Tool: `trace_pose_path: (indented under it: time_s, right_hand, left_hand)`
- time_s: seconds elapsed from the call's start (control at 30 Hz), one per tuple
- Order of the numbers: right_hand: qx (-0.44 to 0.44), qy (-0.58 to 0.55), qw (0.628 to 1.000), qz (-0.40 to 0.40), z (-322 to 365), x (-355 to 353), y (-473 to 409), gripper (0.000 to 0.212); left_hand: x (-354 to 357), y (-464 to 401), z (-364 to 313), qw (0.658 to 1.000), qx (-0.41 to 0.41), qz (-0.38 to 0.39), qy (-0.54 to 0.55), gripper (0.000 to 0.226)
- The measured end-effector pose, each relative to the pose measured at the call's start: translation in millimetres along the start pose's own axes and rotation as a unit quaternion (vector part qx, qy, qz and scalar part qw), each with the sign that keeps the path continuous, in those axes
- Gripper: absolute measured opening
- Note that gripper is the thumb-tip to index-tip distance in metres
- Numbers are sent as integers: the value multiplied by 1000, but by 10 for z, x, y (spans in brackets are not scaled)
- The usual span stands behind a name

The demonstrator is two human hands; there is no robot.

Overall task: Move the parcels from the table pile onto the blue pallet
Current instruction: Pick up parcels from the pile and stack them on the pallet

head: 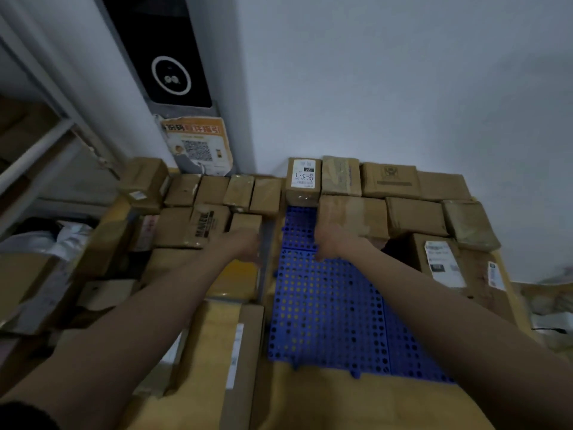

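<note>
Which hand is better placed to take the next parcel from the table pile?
Probably the left hand: it already reaches the small box at the pile's edge. The right hand is over the blue pallet.

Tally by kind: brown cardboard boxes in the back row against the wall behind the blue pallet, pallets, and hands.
Brown cardboard boxes, back row: 4
Blue perforated plastic pallet: 1
Bare hands, left hand and right hand: 2
Total: 7

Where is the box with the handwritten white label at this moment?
In the head view, the box with the handwritten white label stands at the far end of the blue pallet, against the wall, beyond the right hand.
</note>
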State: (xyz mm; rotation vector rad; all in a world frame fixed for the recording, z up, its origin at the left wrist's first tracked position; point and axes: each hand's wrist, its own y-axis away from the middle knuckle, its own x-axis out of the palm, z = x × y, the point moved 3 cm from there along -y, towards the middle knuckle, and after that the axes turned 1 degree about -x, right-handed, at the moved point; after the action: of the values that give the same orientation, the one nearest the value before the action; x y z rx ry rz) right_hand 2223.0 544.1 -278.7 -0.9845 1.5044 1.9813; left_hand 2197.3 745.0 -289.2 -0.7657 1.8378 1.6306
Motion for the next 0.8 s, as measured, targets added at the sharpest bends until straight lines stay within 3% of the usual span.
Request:
trace_pose_path:
  time_s: [0.17, 0.37, 0.47, 0.57, 0.67, 0.73, 0.8]
  right_hand:
    - [11, -23, 1000, 3, 325, 275, 268, 54]
    - [-12, -5, 1000, -3, 805, 562, 532, 49]
    - [-35, -14, 999, -14, 1032, 702, 623, 40]
    - [-51, -28, 998, -12, 1186, 917, 713, 13]
    - [-45, -57, 997, 3, 1271, 1232, 781, 26]
    - [-44, -67, 996, 32, 1295, 1489, 796, 16]
    - [-42, -92, 992, 69, 1304, 1786, 748, 21]
  left_hand:
    - [284, 384, 255, 999, -21, -30, 5, 71]
    - [619, 843, 610, 996, -49, -68, 43, 67]
    - [818, 1074, 754, 993, -79, -68, 60, 62]
    - [1111, 1223, 807, 993, -93, -43, 60, 52]
    - [1474, 1284, 793, 991, -108, -14, 72, 65]
    - [1754, 1269, 766, 990, -115, -9, 81, 74]
    - [2033, 1237, 713, 988, -112, 13, 102, 78]
